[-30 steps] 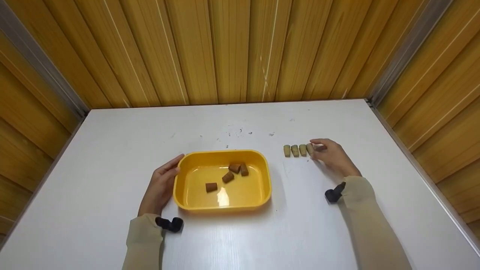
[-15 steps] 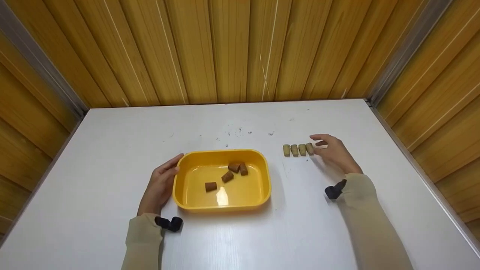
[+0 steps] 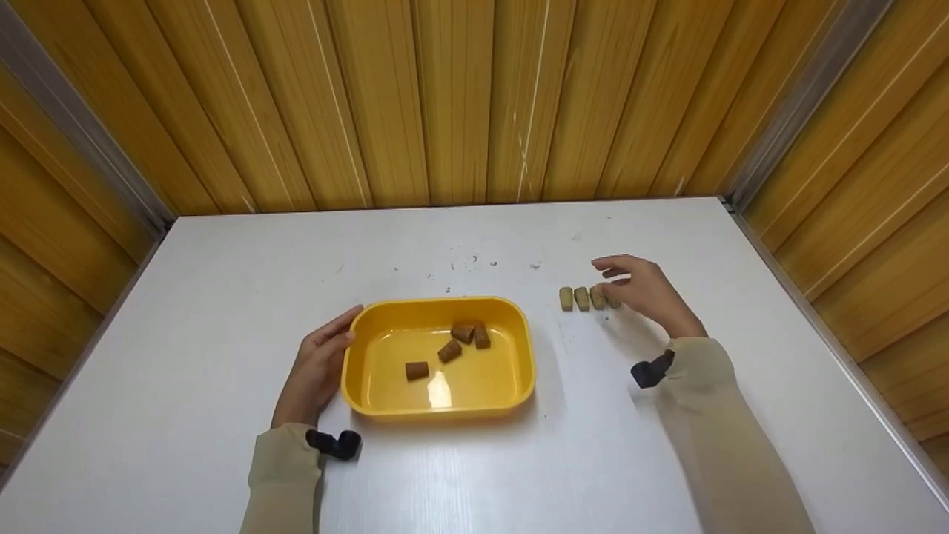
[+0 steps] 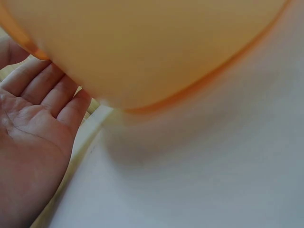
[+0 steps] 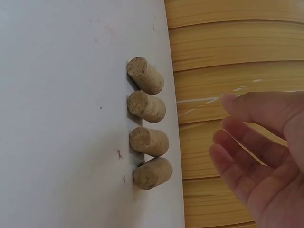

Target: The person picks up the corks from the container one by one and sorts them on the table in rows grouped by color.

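Observation:
A yellow plastic tray [image 3: 437, 414] stands on the table in the head view, with several brown corks [image 3: 450, 350] lying loose in it. My left hand [image 3: 315, 371] rests its fingers against the outside of the tray's left wall. The left wrist view shows its palm, the fingers nearly straight and meeting the tray wall [image 4: 156, 52]; the fingertips are partly hidden. To the right of the tray lies a row of tan corks [image 3: 582, 299]. My right hand [image 3: 645, 293] hovers over the row's right end, partly covering it. Its thumb and fingers are apart and hold nothing, beside the corks [image 5: 147, 105] in the right wrist view.
The white table [image 3: 474, 482] ends at a wood-patterned panel wall [image 3: 460, 104], with similar panels at both sides. Small dark marks [image 3: 474, 259] dot the surface behind the tray. A black device [image 3: 652, 369] sits on the right sleeve, another [image 3: 335, 445] on the left.
My right hand first drew slightly away from the rightmost cork, then moved left above the row. The left hand and the tray have stayed in place.

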The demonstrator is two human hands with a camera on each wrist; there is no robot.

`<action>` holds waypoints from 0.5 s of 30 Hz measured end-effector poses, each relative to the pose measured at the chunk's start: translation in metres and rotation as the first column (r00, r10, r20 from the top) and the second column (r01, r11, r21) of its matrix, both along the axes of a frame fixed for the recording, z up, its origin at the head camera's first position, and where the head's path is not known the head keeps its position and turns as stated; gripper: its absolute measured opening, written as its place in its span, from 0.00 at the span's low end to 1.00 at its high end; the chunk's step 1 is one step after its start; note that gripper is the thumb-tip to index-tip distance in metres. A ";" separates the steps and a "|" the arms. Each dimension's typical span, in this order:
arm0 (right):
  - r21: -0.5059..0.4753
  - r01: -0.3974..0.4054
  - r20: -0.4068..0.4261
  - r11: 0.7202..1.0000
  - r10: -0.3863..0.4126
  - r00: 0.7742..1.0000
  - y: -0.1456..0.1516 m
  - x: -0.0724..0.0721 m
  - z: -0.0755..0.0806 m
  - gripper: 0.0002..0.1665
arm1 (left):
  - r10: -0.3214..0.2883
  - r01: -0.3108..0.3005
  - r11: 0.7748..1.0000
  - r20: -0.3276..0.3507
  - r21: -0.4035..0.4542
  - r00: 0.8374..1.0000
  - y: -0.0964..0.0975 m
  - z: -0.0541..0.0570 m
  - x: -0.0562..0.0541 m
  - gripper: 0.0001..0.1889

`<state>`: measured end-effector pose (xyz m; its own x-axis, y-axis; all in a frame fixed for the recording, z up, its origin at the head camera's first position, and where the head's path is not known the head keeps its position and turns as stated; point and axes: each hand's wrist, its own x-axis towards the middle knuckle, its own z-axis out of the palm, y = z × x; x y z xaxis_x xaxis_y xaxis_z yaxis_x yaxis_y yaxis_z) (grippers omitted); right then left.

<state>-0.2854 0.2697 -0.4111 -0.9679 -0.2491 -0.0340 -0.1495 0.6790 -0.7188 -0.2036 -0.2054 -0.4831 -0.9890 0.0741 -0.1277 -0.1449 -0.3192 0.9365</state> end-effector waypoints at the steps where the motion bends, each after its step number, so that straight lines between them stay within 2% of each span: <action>1: -0.008 -0.010 -0.005 1.000 0.010 1.000 -0.002 0.000 0.002 0.26 | -0.003 0.003 1.000 -0.001 -0.002 1.000 0.000 0.000 0.000 0.28; 15: -0.005 -0.101 -0.027 0.995 0.101 0.995 -0.042 0.005 0.018 0.20 | -0.006 0.006 1.000 0.007 0.028 1.000 0.001 -0.003 -0.001 0.27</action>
